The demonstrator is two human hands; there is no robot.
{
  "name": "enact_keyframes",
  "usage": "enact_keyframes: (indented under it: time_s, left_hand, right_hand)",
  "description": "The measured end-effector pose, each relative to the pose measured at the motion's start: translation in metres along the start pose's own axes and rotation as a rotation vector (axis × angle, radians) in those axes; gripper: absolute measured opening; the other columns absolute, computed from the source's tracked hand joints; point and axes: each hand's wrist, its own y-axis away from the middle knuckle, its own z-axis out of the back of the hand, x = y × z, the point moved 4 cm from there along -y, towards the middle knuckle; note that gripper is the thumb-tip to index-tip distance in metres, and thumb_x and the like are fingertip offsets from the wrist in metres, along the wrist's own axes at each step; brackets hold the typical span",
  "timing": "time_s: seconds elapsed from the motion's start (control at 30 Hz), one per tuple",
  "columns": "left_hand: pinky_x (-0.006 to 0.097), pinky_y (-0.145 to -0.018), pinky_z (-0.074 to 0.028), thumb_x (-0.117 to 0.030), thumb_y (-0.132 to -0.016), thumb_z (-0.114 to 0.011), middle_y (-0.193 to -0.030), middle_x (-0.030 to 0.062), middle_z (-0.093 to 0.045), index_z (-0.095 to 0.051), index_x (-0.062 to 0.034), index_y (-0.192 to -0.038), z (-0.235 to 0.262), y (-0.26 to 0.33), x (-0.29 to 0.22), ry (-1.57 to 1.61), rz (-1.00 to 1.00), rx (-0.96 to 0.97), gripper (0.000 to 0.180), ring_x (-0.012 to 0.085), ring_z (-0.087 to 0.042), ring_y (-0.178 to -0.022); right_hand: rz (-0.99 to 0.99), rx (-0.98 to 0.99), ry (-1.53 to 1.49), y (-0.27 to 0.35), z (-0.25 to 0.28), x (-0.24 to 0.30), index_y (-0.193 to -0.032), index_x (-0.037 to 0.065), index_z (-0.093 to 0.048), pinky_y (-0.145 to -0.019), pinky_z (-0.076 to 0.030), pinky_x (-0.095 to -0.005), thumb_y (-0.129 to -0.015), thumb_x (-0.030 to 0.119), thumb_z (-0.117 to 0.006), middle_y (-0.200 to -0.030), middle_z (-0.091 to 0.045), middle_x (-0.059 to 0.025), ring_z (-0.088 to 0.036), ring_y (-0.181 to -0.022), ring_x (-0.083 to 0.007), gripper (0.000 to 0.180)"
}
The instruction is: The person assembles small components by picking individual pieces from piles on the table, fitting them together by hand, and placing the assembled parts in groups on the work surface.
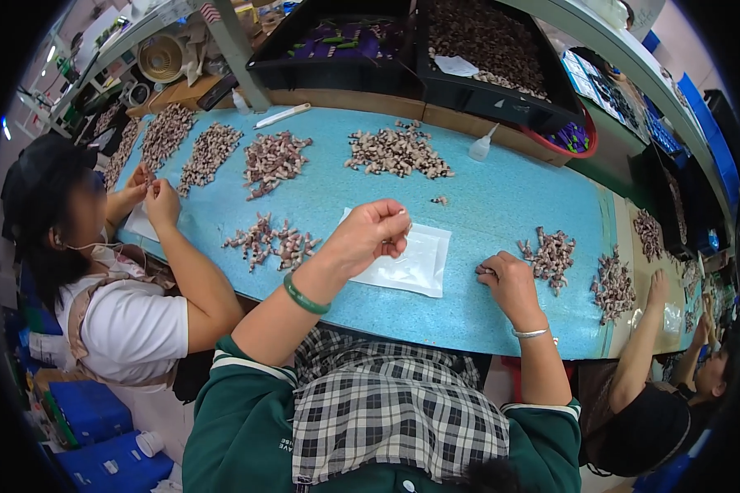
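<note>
My left hand (372, 237), with a green bangle at its wrist, is raised over a flat white plastic packet (423, 261) on the blue tabletop. Its fingers are pinched together, and whatever is in them is too small to name. Lower on the right, my right hand (511, 286) rests close to the table, its fingers closed on a small brownish figure (485, 269) that is partly hidden. Beside that hand lies a pile of small brown-and-white figures (548, 259). Another loose group (273, 242) lies left of the packet, and a black-and-cream pile (396, 150) is farther back.
A small squeeze bottle (483, 145) and a white pen-like stick (283, 116) stand or lie at the back. Black trays (489, 94) of parts line the far edge. Co-workers sit at left and right; the left one's hands (156, 195) are over the table.
</note>
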Motion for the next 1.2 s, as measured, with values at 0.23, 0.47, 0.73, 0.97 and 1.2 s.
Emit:
enact_keyframes:
  time_s: [0.23,0.47,0.73,0.97,1.2]
  left_hand:
    - [0.022,-0.059,-0.049,-0.010,-0.093,-0.059,-0.082,0.0031,-0.059,-0.060,-0.0012,-0.096,0.028,0.067,0.010,0.164,-0.066,-0.088,0.010,0.0099,-0.059,-0.067]
    - [0.023,-0.054,-0.049,-0.003,-0.089,-0.059,-0.072,0.0048,-0.063,-0.062,-0.0007,-0.093,0.044,0.105,0.019,-0.032,-0.272,-0.227,0.005,0.0123,-0.062,-0.061]
    - [0.021,-0.055,-0.049,0.001,-0.087,-0.062,-0.077,0.0046,-0.063,-0.061,-0.0016,-0.094,0.051,0.117,0.037,-0.128,-0.298,-0.264,0.008,0.0111,-0.064,-0.065]
    - [0.020,-0.057,-0.048,0.001,-0.088,-0.061,-0.077,0.0036,-0.063,-0.060,-0.0018,-0.096,0.041,0.114,0.039,-0.127,-0.305,-0.237,0.009,0.0104,-0.065,-0.067]
    - [0.022,-0.060,-0.050,0.001,-0.088,-0.060,-0.078,0.0051,-0.064,-0.061,-0.0013,-0.097,0.020,0.112,0.038,-0.135,-0.273,-0.112,0.009,0.0123,-0.065,-0.069]
  right_hand:
    - [-0.104,0.176,-0.499,-0.024,-0.014,0.058,-0.084,0.003,-0.071,-0.062,-0.052,-0.0329,-0.071,0.005,-0.074,-0.083,-0.067,-0.0112,-0.065,-0.069,-0.0260,0.014]
    - [0.275,0.041,-0.028,-0.049,-0.041,0.099,-0.085,0.011,-0.073,-0.065,-0.049,-0.0357,-0.075,0.015,-0.072,-0.078,-0.065,-0.0036,-0.060,-0.075,-0.0237,0.010]
    - [0.280,0.108,0.307,-0.056,-0.053,0.111,-0.079,0.012,-0.070,-0.063,-0.050,-0.0355,-0.073,0.017,-0.072,-0.078,-0.063,-0.0025,-0.060,-0.080,-0.0218,0.007]
    - [0.251,0.164,-0.027,-0.051,-0.042,0.120,-0.086,0.009,-0.072,-0.063,-0.050,-0.0293,-0.076,0.010,-0.071,-0.079,-0.068,-0.0025,-0.062,-0.072,-0.0170,0.010]
    - [-0.117,0.374,-1.016,-0.014,-0.040,0.125,-0.089,0.000,-0.070,-0.071,-0.049,-0.0249,-0.083,0.007,-0.070,-0.082,-0.069,-0.0063,-0.063,-0.079,-0.0123,0.010]
